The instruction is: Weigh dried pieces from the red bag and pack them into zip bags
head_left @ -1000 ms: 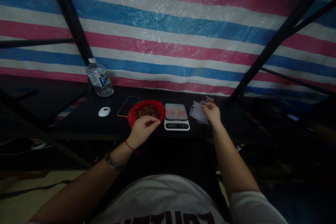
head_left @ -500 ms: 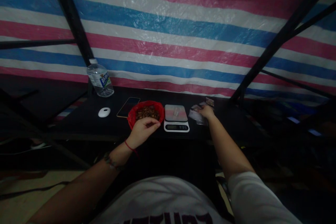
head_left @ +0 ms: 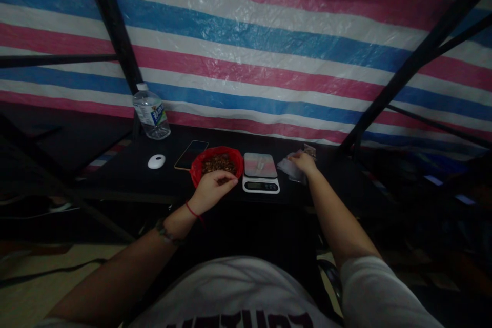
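From the head view, we rest our left hand (head_left: 212,190) curled on the near rim of the red bowl (head_left: 200,161), steadying it left of the scale (head_left: 261,173). Right of the scale, our right hand (head_left: 304,162) pinches clear bags (head_left: 289,168).

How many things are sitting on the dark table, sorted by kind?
Clear plastic water bottle: 1
White oval puck: 1
Dark flat phone: 1
Red plastic-lined bowl of brown pieces: 1, left hand at its rim
White digital kitchen scale: 1
Pile of small clear plastic bags: 1, under the right hand
Total: 6
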`<move>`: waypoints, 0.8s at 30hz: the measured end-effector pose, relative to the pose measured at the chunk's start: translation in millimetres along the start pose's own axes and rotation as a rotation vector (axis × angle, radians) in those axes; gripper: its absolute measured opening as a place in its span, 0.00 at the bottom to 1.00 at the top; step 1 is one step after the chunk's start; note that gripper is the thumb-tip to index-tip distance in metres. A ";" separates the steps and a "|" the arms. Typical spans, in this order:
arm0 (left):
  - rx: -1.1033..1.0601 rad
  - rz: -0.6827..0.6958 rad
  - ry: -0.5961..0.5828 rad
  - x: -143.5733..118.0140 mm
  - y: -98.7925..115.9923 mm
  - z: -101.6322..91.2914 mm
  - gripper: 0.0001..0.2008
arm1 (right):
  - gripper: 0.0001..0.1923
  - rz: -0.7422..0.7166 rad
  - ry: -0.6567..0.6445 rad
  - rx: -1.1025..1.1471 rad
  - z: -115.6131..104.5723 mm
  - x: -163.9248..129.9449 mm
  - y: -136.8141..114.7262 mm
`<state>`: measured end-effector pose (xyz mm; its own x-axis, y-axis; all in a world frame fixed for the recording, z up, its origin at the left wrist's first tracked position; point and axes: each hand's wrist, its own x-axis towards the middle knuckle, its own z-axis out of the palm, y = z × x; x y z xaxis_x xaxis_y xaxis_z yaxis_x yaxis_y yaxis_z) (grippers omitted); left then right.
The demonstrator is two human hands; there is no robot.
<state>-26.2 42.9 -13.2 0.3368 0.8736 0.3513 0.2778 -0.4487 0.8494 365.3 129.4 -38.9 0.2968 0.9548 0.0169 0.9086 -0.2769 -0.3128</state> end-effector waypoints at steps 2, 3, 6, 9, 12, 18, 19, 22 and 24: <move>0.002 -0.005 -0.004 0.0 -1.1 0.6 0.11 | 0.20 -0.060 -0.062 0.007 4.9 -3.6 -4.1; 0.008 -0.002 -0.007 -0.1 -1.6 1.0 0.11 | 0.18 -0.067 -0.070 0.005 7.2 -4.8 -5.7; 0.020 0.027 -0.015 -0.8 -2.5 1.9 0.10 | 0.12 -0.049 -0.033 0.025 10.8 -6.3 -8.3; 0.020 0.051 -0.015 -1.8 -1.9 2.2 0.10 | 0.09 -0.041 0.020 0.073 6.4 -7.4 -8.5; 0.017 0.044 -0.012 -2.2 -1.4 2.0 0.10 | 0.08 -0.039 0.084 0.110 -7.6 -13.7 -9.9; -0.066 0.044 0.023 -1.6 3.7 1.0 0.09 | 0.10 -0.301 0.190 0.558 -50.1 -70.8 -52.3; -0.106 0.044 0.036 -1.9 6.3 0.9 0.10 | 0.11 -0.368 0.122 0.632 -54.8 -85.2 -66.5; -0.233 0.019 0.015 -4.7 15.7 1.3 0.15 | 0.12 -0.517 -0.197 0.765 -59.0 -125.0 -113.4; -0.277 -0.007 -0.051 -7.4 20.8 1.8 0.16 | 0.12 -0.575 -0.332 0.789 -54.9 -143.4 -140.5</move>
<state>-21.3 26.8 1.1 0.3826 0.8628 0.3303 0.0263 -0.3676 0.9296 211.3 25.4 54.8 -0.3269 0.9353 0.1356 0.4000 0.2670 -0.8768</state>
